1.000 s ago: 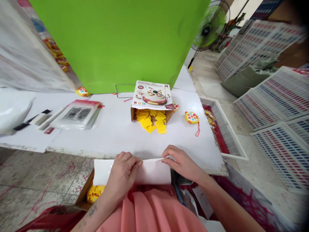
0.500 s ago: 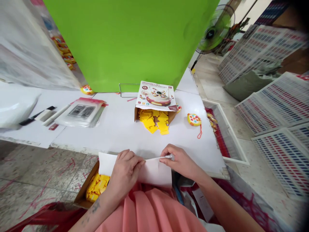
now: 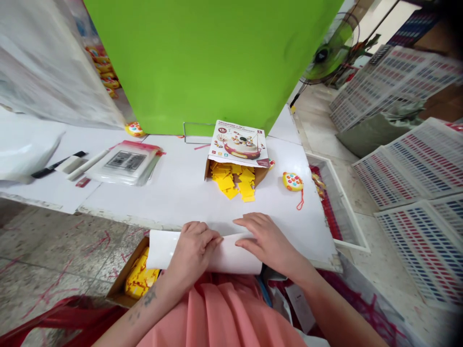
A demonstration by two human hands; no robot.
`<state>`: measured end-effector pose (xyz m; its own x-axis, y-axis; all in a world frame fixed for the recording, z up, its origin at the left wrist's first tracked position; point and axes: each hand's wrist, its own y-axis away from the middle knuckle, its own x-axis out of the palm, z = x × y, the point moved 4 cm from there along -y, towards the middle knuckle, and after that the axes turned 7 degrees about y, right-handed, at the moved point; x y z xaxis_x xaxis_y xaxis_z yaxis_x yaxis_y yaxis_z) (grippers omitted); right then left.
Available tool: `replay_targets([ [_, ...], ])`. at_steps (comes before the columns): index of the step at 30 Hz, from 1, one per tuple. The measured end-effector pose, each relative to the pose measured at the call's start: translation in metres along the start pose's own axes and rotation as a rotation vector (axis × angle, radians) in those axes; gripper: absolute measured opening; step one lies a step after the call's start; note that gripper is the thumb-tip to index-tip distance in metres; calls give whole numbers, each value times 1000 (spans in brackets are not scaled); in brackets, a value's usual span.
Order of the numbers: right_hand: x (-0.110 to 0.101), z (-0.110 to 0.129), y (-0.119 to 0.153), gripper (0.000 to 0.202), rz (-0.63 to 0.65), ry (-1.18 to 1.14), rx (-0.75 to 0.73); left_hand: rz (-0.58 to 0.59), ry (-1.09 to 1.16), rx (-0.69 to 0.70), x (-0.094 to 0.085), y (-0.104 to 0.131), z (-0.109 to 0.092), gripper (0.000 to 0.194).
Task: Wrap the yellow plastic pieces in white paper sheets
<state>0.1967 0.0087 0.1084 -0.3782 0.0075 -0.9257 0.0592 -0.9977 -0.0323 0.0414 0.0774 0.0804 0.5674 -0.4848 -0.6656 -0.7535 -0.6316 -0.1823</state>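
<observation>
A white sheet (image 3: 231,258), glossy and curved, hangs over the front edge of the table against my lap. My left hand (image 3: 195,243) is closed on its upper edge near the middle, thumb and fingertips together. At the sheet's right end, my right hand (image 3: 262,236) has thumb and fingers spread apart around the top edge; whether a fingertip touches it I cannot tell. Beyond my hands, a printed toy box (image 3: 238,144) lies on its side with yellow cards (image 3: 227,183) spilling from its open end. To its right is a yellow toy with coloured dots and a red cord (image 3: 292,181).
Plastic bags with a label (image 3: 125,164) and a black marker (image 3: 58,165) lie on the left of the white table (image 3: 181,193). A green panel (image 3: 210,62) stands behind. Below left is a carton of yellow pieces (image 3: 142,274); white crates (image 3: 408,164) stand at right.
My right thumb and fingers have parted from a pinch on the sheet's right end. My left hand keeps its grip, and the view has shifted slightly.
</observation>
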Motion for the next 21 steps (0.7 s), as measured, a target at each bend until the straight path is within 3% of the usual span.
replay_targets([
  [3,8,11,-8,13,16,78,-60,3,48,-2,1,-2,0,20],
  [11,14,10,-10,17,30,78,-33,-37,19,-3,-9,6,24,20],
  [21,18,13,-6,18,55,111,-76,22,57,-72,-1,9,23,20],
])
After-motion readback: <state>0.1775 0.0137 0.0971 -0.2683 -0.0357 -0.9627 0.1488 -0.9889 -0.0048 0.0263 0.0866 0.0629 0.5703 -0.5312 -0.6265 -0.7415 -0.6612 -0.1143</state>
